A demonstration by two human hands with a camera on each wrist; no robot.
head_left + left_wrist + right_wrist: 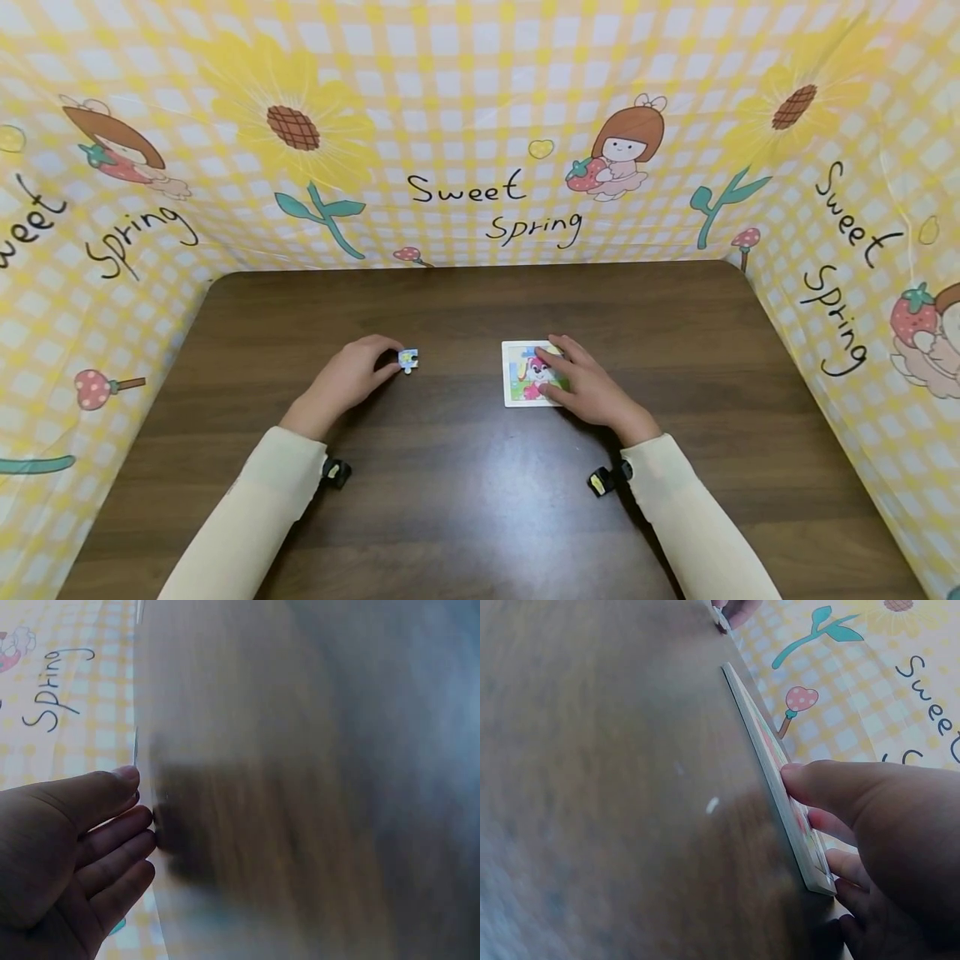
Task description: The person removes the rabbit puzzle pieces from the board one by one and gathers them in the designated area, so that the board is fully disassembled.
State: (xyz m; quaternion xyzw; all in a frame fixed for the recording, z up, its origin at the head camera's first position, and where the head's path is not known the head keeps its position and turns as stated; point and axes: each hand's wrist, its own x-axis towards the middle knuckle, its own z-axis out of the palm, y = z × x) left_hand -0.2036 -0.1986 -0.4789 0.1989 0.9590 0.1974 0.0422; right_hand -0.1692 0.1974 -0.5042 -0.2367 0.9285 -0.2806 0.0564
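Note:
Toward the left of the table, my left hand (348, 377) pinches a small blue-and-yellow jigsaw piece (408, 361) by its left side between thumb and fingers. The left wrist view shows this hand (82, 855) with thumb and fingertips close together, and the piece cannot be made out there. My right hand (592, 387) rests on the right part of a square puzzle board (517, 397) with a white border and a pink cartoon animal picture. From the right wrist, the board (769, 776) lies flat, with the thumb of the right hand (877, 817) on its top; the fingers are partly hidden.
A dark brown wooden table (465, 500) carries both things. Yellow checked cloth (465, 100) with flower and girl prints rises behind the table and along both sides. Each wrist wears a small black camera, one on the left (337, 473) and one on the right (602, 481).

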